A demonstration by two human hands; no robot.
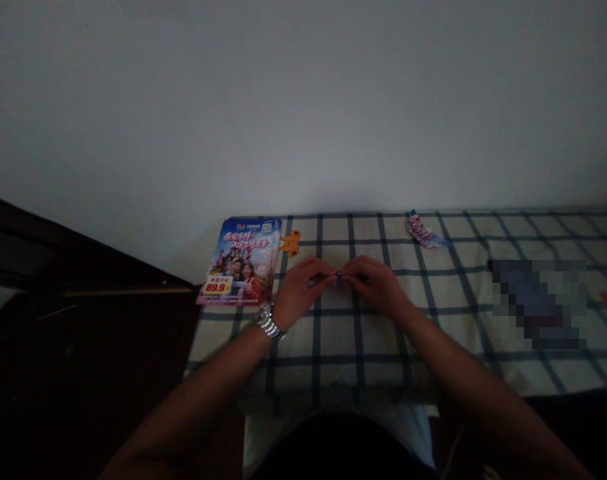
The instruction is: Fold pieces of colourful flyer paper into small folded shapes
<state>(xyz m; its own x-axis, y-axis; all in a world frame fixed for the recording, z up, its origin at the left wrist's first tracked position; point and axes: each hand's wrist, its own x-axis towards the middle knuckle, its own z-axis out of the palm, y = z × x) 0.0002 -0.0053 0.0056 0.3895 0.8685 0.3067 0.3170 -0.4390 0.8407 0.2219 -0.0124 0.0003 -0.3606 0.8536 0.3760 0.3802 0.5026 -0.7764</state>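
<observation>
My left hand (299,288) and my right hand (376,283) meet over the checked tablecloth (433,313), fingertips pinched together on a small bluish folded piece of paper (338,278). The piece is tiny and mostly hidden by my fingers. A silver wristwatch (270,323) sits on my left wrist. Both forearms reach in from the bottom of the view.
A stack of colourful flyers (240,261) lies at the cloth's left end, an orange paper figure (290,243) beside it. A folded printed strip (423,231) rests near the wall. A blurred-out patch (538,303) lies to the right. Dark furniture (73,293) stands at left.
</observation>
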